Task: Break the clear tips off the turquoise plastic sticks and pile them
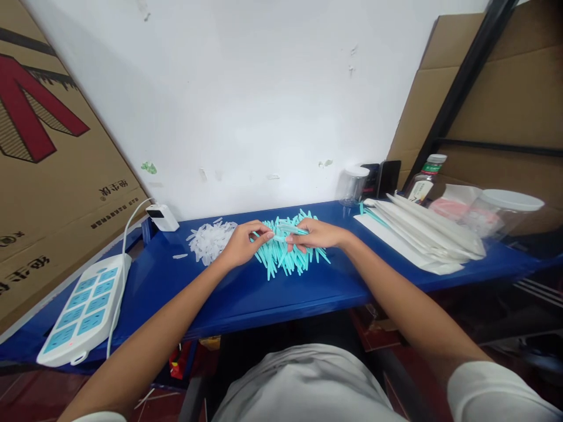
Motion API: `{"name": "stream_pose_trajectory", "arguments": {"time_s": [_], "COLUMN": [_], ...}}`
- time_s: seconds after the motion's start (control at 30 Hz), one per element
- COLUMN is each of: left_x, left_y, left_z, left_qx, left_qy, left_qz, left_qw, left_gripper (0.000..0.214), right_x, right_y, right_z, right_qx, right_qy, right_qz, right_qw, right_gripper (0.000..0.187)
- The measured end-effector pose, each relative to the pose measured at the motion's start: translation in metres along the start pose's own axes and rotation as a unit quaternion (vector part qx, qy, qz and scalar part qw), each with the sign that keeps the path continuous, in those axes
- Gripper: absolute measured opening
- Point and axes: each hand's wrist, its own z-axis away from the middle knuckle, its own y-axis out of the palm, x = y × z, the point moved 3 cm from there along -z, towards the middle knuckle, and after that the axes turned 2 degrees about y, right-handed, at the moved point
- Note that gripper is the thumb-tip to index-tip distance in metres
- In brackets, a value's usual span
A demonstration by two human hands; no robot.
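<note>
On the blue table lies a heap of slim, tapered teal sticks [281,261], and both of my hands are over it. My left hand [245,243] pinches a small pale translucent piece [278,238] between thumb and fingertips. My right hand [320,233] is closed on a slim teal stick [299,230], its fingertips meeting the pale piece. Whether the two pieces are joined, I cannot tell. Left of the heap, close to my left hand, is a pile of clear plastic sleeve-like pieces [210,240], with one loose piece apart from it.
A white power strip [88,310] and a small white device [162,217] are at the left. To the right lie stacked white packets [431,231], with a lidded clear jar [353,186], a bottle [424,179] and a larger tub [501,211]. A wall [264,105] rises behind the table [264,305].
</note>
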Motion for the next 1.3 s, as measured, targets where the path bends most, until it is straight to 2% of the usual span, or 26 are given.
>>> {"name": "stream_pose_trajectory", "arguments": {"time_s": [0.2, 0.33, 0.57, 0.67, 0.77, 0.83, 0.9, 0.93, 1.0, 1.03, 1.1, 1.2, 1.3], "left_x": [0.006, 0.008, -0.002, 0.009, 0.033, 0.049, 0.057, 0.059, 0.063, 0.066, 0.07, 0.069, 0.056], "left_y": [-0.004, -0.003, 0.0, -0.005, -0.02, -0.036, -0.051, -0.058, -0.067, -0.071, -0.075, -0.076, -0.064], "left_z": [-0.003, -0.003, -0.003, -0.006, -0.008, -0.007, -0.005, -0.003, 0.0, 0.002, 0.005, 0.004, 0.001], "left_qx": [0.023, 0.032, 0.008, 0.012, -0.036, -0.083, -0.098, -0.092, -0.056, -0.032, 0.005, 0.004, -0.028], "left_qy": [0.009, 0.003, 0.026, -0.011, -0.11, -0.17, -0.167, -0.161, -0.17, -0.184, -0.208, -0.185, -0.09], "left_qz": [-0.041, -0.027, -0.006, 0.053, 0.109, 0.049, -0.131, -0.236, -0.393, -0.438, -0.475, -0.477, -0.393], "left_qw": [0.999, 0.999, 1.0, 0.998, 0.987, 0.981, 0.972, 0.954, 0.902, 0.879, 0.855, 0.859, 0.915], "left_gripper": [0.036, 0.035, 0.032, 0.031, 0.034, 0.036, 0.033, 0.031, 0.027, 0.026, 0.023, 0.02, 0.024], "right_x": [0.003, 0.002, -0.006, -0.005, -0.009, -0.019, -0.035, -0.043, -0.056, -0.061, -0.065, -0.064, -0.055], "right_y": [-0.002, -0.004, -0.004, -0.007, -0.019, -0.031, -0.042, -0.046, -0.051, -0.052, -0.052, -0.051, -0.045], "right_z": [0.002, 0.001, -0.005, -0.002, 0.002, 0.004, 0.006, 0.007, 0.007, 0.007, 0.007, 0.007, 0.004], "right_qx": [-0.025, -0.047, -0.116, -0.11, -0.153, -0.233, -0.314, -0.337, -0.349, -0.343, -0.329, -0.327, -0.316], "right_qy": [-0.001, 0.002, -0.057, -0.065, -0.044, 0.012, 0.107, 0.155, 0.205, 0.213, 0.217, 0.218, 0.165], "right_qz": [0.048, 0.066, 0.063, 0.067, 0.084, 0.117, 0.166, 0.189, 0.212, 0.215, 0.216, 0.226, 0.249], "right_qw": [0.999, 0.997, 0.99, 0.99, 0.984, 0.965, 0.929, 0.909, 0.89, 0.889, 0.894, 0.891, 0.901], "right_gripper": [0.038, 0.037, 0.039, 0.038, 0.036, 0.037, 0.039, 0.04, 0.039, 0.038, 0.039, 0.035, 0.029]}}
